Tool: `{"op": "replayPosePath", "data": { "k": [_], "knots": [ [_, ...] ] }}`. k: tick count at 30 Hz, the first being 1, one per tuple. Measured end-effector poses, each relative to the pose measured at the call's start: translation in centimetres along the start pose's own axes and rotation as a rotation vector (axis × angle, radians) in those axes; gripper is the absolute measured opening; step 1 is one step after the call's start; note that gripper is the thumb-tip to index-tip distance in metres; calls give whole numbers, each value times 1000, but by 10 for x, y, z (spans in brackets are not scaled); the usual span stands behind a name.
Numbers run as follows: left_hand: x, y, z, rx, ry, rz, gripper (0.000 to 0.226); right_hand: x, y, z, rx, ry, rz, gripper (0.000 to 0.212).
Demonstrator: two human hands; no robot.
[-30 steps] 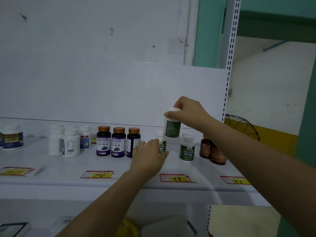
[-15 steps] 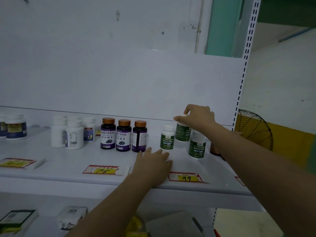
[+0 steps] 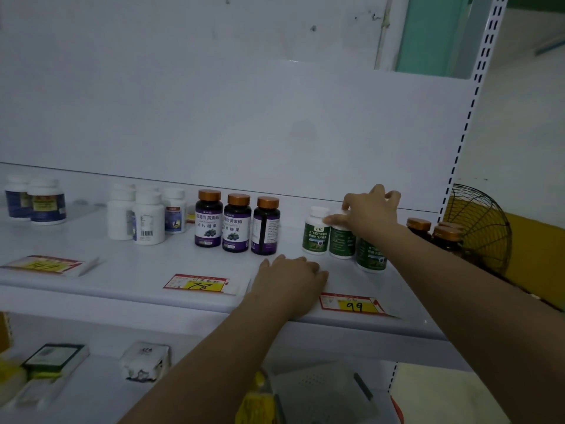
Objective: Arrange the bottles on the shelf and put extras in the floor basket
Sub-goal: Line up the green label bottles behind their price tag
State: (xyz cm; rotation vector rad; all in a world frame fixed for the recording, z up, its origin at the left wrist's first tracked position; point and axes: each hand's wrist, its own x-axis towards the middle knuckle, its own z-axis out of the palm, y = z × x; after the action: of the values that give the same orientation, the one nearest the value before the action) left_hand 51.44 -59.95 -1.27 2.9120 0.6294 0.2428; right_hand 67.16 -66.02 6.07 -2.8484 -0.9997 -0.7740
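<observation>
Gripping the white cap of a green-labelled bottle point(image 3: 341, 240) with my right hand point(image 3: 371, 211), I have it standing upright on the shelf point(image 3: 146, 270), between two matching bottles. My left hand point(image 3: 290, 275) lies flat and loose on the shelf just in front of the purple bottles point(image 3: 237, 223).

Open shelf point(image 3: 128, 270) stretches before the purple bottles point(image 3: 237, 223); green-label bottles point(image 3: 316, 232) and brown jars point(image 3: 434, 232) crowd the right end.
</observation>
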Motion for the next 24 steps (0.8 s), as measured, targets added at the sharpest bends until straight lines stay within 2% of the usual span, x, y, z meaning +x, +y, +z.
{"op": "replayPosePath", "data": {
  "k": [5,8,13,18,21,24],
  "knots": [
    [-1,0,-1,10,-11,1,49,0,5,-5,-60,-77,-12,72],
    [-1,0,-1,20,-14,10,49,0,9,-10,-4,-106,7,70],
    [-1,0,0,23,-7,15,48,10,26,-26,259,-98,55,50],
    [-2,0,-1,19,6,11,48,8,24,-31,152,-332,82,43],
    [-3,1,0,-4,11,4,48,14,26,-20,75,-333,32,35],
    [-2,1,0,-8,9,9,48,20,29,-16,111,-311,88,25]
  ]
}}
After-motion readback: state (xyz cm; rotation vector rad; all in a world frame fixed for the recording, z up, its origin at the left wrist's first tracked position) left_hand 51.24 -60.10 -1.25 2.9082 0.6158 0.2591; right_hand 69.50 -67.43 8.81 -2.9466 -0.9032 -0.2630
